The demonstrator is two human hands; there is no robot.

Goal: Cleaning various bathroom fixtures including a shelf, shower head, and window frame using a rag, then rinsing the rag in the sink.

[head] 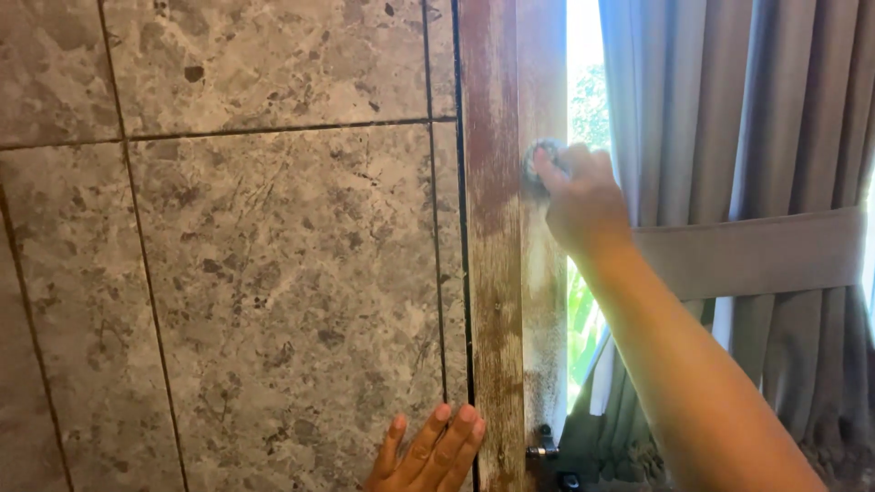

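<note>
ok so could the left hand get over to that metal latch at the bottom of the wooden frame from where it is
Probably yes. The left hand lies flat on the tiled wall, fingertips at the wooden frame. The metal latch sits just across the frame at about the same height, with nothing between them.

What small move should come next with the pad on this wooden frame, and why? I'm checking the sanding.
Probably a short stroke downward: the right hand presses a grey pad against the worn wooden frame, and pale, patchy finish shows below it, while the left hand braces on the tiled wall.
</note>
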